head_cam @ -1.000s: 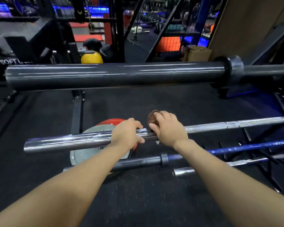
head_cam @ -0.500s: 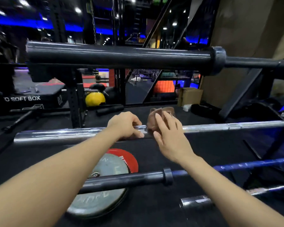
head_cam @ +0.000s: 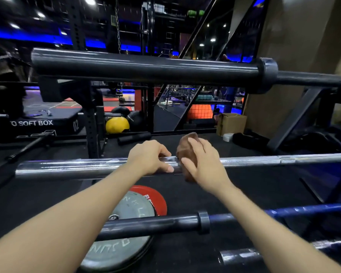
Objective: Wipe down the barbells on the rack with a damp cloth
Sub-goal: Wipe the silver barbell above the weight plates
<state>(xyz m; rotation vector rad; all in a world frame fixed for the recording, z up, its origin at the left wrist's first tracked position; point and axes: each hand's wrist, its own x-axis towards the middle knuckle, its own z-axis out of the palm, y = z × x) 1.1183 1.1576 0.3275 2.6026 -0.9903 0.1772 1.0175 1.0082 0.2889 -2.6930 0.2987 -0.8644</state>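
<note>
Setting: dim gym with blue strip lighting, black rubber floor (head_cam: 234, 186) underfoot, and a tan wall (head_cam: 303, 46) at the right.
Rack: black angled strut (head_cam: 295, 117) at the right, with several barbells lying across the view at different heights.
Top bar: thick dark barbell (head_cam: 146, 67) crossing the upper view, its collar (head_cam: 268, 75) toward the right.
Chrome barbell: shiny bar (head_cam: 67, 168) running across the middle, its sleeve to the left and its thinner knurled shaft (head_cam: 264, 159) to the right.
Left hand: left hand (head_cam: 148, 157) lies over the chrome sleeve with fingers curled over the top and thumb along the near side, gripping it.
Right hand: right hand (head_cam: 203, 164) just beside the left, holding the cloth against the bar; fingers are spread and bent around it, slightly blurred.
Cloth: bunched brown cloth (head_cam: 187, 152) sits on the chrome barbell where sleeve meets shaft, wrapped over the bar with part hanging below.
Lower bars: black-sleeved barbell with a blue shaft (head_cam: 156, 225) below the arms, and another chrome sleeve (head_cam: 242, 255) at the lower right.
Plates: grey weight plate (head_cam: 118, 247) on the floor overlapping a red plate (head_cam: 154, 198) behind it.
Background: yellow medicine ball (head_cam: 117, 125), a black box reading "SOFT BOX" (head_cam: 34, 123), and a cardboard box (head_cam: 231, 123) by the wall.
</note>
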